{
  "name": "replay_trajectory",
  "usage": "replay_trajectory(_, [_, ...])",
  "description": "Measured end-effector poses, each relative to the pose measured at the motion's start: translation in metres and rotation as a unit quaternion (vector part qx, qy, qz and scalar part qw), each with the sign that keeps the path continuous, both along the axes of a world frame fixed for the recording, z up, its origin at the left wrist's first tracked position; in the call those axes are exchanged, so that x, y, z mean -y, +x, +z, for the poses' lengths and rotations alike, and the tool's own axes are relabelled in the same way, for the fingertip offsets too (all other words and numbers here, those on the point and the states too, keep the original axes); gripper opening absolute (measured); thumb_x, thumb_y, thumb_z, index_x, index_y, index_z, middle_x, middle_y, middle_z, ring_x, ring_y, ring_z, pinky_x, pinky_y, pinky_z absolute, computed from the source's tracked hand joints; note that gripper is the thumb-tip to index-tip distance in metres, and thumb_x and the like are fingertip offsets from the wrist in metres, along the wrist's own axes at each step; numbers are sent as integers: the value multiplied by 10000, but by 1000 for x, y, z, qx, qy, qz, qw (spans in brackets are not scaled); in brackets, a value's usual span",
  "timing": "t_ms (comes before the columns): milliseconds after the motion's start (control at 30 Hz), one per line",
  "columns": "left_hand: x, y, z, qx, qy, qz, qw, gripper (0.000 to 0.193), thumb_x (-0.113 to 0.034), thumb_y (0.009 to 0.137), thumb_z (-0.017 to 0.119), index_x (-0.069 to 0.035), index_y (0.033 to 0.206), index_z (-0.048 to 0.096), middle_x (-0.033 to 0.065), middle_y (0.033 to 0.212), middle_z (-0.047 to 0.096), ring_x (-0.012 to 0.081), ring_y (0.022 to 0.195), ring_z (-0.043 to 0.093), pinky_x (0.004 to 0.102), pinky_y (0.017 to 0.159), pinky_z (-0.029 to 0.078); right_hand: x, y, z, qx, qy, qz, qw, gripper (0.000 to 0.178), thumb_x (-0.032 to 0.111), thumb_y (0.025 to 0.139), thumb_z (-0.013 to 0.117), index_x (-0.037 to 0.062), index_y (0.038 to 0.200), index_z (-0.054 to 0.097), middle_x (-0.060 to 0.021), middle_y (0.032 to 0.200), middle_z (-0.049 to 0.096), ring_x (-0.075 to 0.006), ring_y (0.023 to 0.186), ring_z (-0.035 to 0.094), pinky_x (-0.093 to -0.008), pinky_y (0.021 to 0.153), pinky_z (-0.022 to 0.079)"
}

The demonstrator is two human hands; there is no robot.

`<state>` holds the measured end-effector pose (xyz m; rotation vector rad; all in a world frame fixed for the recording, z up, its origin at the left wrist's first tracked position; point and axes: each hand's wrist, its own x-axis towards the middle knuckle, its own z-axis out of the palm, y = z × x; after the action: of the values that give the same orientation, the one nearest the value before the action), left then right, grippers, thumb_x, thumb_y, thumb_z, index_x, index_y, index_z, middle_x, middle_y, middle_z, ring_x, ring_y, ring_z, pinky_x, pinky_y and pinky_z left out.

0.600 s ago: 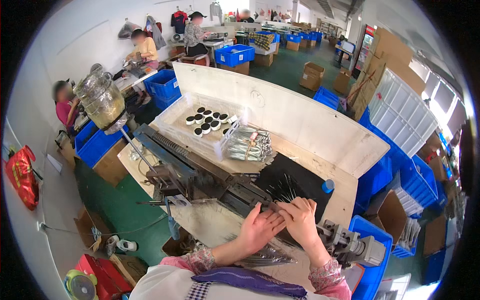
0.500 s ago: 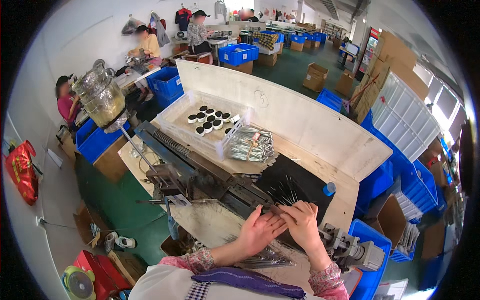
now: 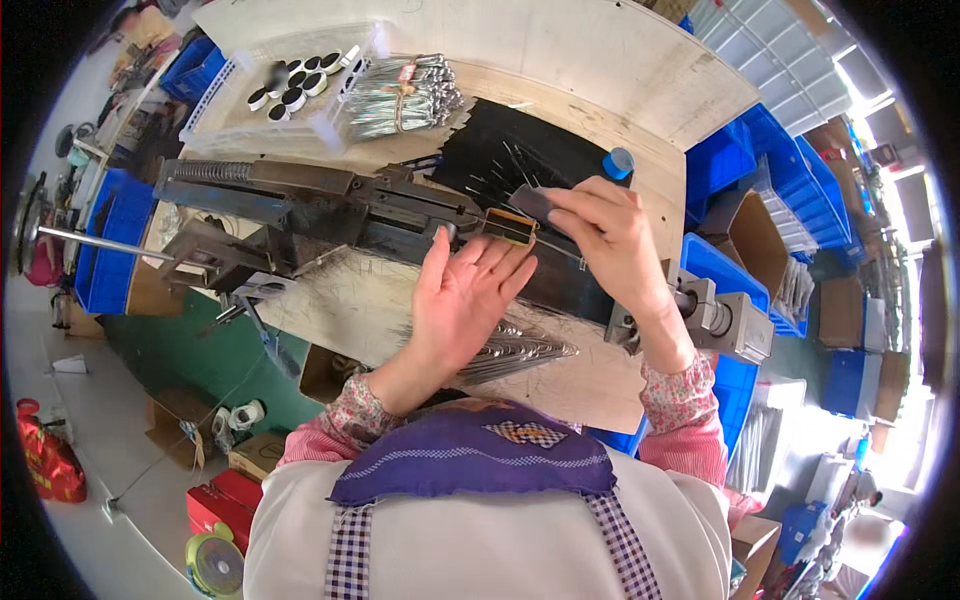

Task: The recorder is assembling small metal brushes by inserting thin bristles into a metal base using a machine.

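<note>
My left hand [image 3: 465,300] lies palm up at the near side of a long metal machine [image 3: 390,210], its fingers stretched out. Its fingertips are close to a small rectangular recess with a yellowish rim [image 3: 510,228]; whether they touch it I cannot tell. A small dark flat plate [image 3: 532,203] is pinched between the thumb and fingers of my right hand [image 3: 612,235], held just above the recess. Beyond it, thin metal rods [image 3: 510,165] lie scattered on a black mat [image 3: 575,150]. A layered stack of bent wire pieces [image 3: 515,355] rests on the tabletop near my left wrist.
A clear plastic crate [image 3: 215,130] of white rolls with black tops stands at the back left, beside a tied bundle of metal rods [image 3: 403,97]. A blue round container [image 3: 618,163] sits by the mat. A grey metal mechanism [image 3: 725,320] is right of my right forearm.
My view has tilted down toward the bench. The right hand has come away from the left fingers, with the dark plate in its pinch. The left hand remains palm up.
</note>
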<state>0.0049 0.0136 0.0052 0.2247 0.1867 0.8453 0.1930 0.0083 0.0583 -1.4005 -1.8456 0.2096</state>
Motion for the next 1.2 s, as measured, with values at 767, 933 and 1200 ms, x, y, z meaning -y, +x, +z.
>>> replay_trajectory(767, [8,-6,-7,-44,12,12,999,638,-518,970,334,70,1189,449,208,1289,473,319,1281,409,415,1148,248,4,-14,-8,147,-4,11,989,135,113,737,684,154,860,722,-14,699,548,-207,763,576,-370,817,379])
replay_trajectory(933, [7,0,-9,0,-6,-20,1000,644,-504,970,359,89,1209,433,231,1302,459,328,1289,402,415,1142,264,9,-12,-13,145,-7,12,989,132,114,743,681,157,862,722,-17,705,549,-207,771,576,-373,835,373])
replay_trajectory(1200, [10,-4,-9,-35,-8,-7,999,588,-499,972,378,45,1155,506,157,1207,536,285,1251,440,414,1121,283,21,-10,18,32,-36,-45,998,120,103,822,628,99,935,669,-56,769,602,-242,740,606,-349,708,432])
